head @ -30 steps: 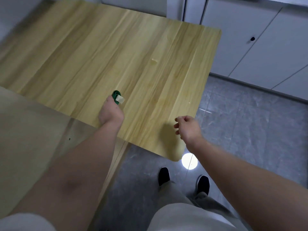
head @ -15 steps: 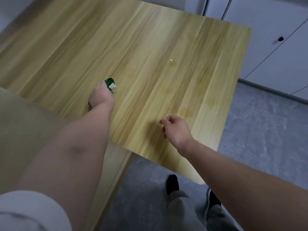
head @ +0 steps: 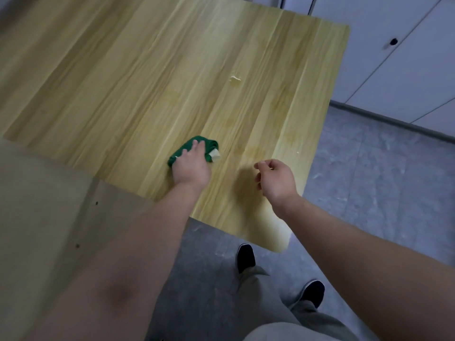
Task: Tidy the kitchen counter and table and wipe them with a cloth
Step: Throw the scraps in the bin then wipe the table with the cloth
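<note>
A folded green cloth (head: pixel 210 144) with a pale tag lies on the light wooden table (head: pixel 118 82) near its front edge. My left hand (head: pixel 190 166) presses down on the cloth, fingers laid flat over its top. To the right, my right hand (head: pixel 275 178) hovers just above the table with loosely curled fingers and holds nothing. A pale scrap or smear (head: pixel 234 78) sits further back on the table. Faint damp streaks (head: pixel 253 151) show between the cloth and the right edge. A tiny crumb (head: pixel 298 152) lies by that edge.
White cabinet doors (head: pixel 406 60) stand behind the table on the right, above grey floor tiles (head: pixel 369 188). A paler beige surface (head: pixel 37 212) adjoins the table at the lower left. My feet in dark shoes (head: pixel 245 258) stand below the table's near corner.
My left hand has slid the cloth to the right across the table, towards my right hand. More of the cloth now shows under flattened fingers. The right hand has barely moved.
</note>
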Demonstrator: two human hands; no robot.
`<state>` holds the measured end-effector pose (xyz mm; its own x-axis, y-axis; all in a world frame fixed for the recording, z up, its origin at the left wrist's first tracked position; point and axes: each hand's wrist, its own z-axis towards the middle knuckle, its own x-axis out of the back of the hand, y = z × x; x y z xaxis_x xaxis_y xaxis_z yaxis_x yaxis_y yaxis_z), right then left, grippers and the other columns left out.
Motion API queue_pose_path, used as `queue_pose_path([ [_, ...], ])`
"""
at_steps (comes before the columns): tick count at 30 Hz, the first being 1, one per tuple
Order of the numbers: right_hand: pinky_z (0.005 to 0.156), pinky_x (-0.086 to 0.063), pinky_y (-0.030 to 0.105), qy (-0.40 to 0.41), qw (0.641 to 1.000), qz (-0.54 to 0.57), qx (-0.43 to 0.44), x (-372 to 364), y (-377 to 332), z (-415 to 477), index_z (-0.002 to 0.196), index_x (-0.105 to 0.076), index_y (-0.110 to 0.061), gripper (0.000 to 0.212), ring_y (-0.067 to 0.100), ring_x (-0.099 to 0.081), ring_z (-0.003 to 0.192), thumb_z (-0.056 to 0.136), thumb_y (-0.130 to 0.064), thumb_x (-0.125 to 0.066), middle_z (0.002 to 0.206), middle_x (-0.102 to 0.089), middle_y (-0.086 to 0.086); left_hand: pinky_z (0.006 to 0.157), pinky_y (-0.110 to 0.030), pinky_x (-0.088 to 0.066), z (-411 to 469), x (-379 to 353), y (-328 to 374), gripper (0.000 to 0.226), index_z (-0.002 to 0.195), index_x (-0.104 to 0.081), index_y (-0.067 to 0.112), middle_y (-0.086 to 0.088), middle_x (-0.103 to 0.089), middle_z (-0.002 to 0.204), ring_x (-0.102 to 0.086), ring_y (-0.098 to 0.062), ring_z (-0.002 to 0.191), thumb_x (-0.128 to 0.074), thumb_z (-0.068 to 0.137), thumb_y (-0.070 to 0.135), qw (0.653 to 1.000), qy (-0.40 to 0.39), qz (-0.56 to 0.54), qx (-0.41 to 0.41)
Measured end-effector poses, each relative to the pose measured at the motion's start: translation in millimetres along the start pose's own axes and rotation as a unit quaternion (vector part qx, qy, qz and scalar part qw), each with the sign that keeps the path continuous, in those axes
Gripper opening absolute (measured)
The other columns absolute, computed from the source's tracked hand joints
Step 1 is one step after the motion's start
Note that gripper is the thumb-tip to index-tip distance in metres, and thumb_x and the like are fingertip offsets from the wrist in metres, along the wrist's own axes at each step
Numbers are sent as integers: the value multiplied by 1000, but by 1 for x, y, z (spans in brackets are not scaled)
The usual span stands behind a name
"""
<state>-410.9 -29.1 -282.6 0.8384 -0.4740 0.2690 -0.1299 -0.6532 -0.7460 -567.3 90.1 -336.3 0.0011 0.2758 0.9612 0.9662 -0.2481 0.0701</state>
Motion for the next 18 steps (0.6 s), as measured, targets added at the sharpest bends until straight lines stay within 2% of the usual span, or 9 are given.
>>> queue_pose_path([
  [6, 62, -45, 34, 61, 998, 26, -22, 65, 41, -6, 104, -68, -10, 26, 19, -57, 63, 101, -24, -46, 71, -62, 3, 79, -38, -54, -65, -22, 85, 66, 153, -29, 25, 5, -25, 162, -53, -27, 127, -55, 93, 16, 996, -28, -10, -88],
  [12, 50, -39, 27, 74, 995, 50, -41, 118, 64, -24, 104, -63, -5, 22, 17, -52, 58, 101, -20, -48, 73, -60, 6, 81, -39, -53, -119, -38, 147, 67, 154, -24, 22, 0, -22, 163, -50, -28, 128, -54, 94, 20, 990, -64, 13, -122],
  [15, 50, -38, 27, 81, 993, 64, -51, 136, 70, -28, 105, -63, -5, 22, 17, -52, 59, 102, -20, -48, 74, -60, 7, 81, -38, -51, -140, -42, 172, 67, 154, -22, 21, 0, -19, 164, -47, -29, 131, -54, 95, 25, 988, -87, 18, -123],
  [18, 52, -38, 27, 85, 993, 74, -47, 150, 75, -29, 108, -64, -6, 24, 18, -53, 61, 103, -21, -47, 76, -61, 7, 80, -38, -53, -154, -44, 190, 67, 153, -25, 20, -2, -23, 163, -53, -28, 122, -53, 93, 17, 987, -90, 15, -134],
])
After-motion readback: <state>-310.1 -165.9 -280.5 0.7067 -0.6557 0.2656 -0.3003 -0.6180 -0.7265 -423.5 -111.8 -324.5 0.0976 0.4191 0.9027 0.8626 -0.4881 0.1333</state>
